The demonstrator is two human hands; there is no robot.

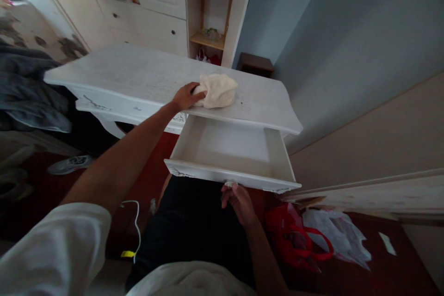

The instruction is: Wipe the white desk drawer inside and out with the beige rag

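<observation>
My left hand [189, 96] is closed on one end of a cream cloth [220, 90], which lies bunched on top of the white desk [138, 69] near its front edge. Below the desktop, a white drawer [229, 171] is pulled well out toward me, and its pale inside shows no contents. At the middle of the drawer's front, my right hand [239, 201] has its thumb and fingers closed around the drawer knob [229, 184]. Part of the knob is hidden by the fingers.
White cabinets [149, 23] with an open shelf section stand behind the desk. Grey clothing [31, 88] lies at the left. A red bag [294, 236] and a white plastic bag [340, 236] sit on the floor at right. A white cable [138, 226] lies at lower left.
</observation>
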